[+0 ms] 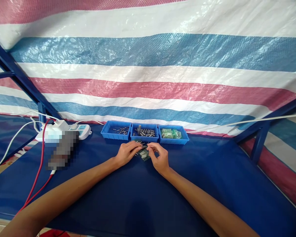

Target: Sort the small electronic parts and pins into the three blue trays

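Note:
My left hand (125,153) and my right hand (158,157) meet over the table, just in front of the bins. Both have their fingers pinched around a small thin metal piece (144,146) that spans the gap between them. Its exact kind is too small to make out. Below and between the hands lies a small clear greenish plastic bag (145,155) with metal parts showing. A few more thin metal pieces lie by the left fingertips, partly hidden by the hand.
Behind the hands stand three blue bins: the left bin (115,135) with thin metal pins, the middle bin (145,139) with metal cylinders, the right bin (174,141) with greenish bags. A power strip (84,131), cables and a blurred dark object (64,151) occupy the left side.

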A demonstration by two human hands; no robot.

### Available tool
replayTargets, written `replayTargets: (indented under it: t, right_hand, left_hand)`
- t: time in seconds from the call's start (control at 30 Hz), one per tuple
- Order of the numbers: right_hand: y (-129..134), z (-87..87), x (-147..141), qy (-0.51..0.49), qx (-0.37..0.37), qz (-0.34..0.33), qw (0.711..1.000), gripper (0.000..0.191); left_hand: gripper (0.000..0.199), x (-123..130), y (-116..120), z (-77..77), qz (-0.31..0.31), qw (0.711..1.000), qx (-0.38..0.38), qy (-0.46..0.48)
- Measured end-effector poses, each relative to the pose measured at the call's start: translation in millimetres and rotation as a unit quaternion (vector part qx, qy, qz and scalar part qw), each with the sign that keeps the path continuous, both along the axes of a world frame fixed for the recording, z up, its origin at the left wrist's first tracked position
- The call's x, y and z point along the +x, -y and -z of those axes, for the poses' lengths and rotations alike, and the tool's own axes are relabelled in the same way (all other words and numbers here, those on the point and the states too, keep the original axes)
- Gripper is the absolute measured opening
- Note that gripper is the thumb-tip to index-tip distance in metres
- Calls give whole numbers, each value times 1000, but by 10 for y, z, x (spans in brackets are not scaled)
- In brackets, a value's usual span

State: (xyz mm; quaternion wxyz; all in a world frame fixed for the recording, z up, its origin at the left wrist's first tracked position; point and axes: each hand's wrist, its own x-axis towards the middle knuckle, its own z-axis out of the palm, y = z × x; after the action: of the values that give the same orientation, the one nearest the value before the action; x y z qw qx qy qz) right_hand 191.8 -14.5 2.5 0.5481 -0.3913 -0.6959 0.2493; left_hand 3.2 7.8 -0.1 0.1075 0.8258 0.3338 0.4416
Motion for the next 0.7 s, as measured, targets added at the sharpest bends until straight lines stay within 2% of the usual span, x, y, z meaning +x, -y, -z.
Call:
replayTargets:
  t: [0.7]
  right_hand:
    - [2,-26,16,12,24,-6,1000,16]
  left_hand:
    - [16,-1,-1,7,-7,1000,10,-2]
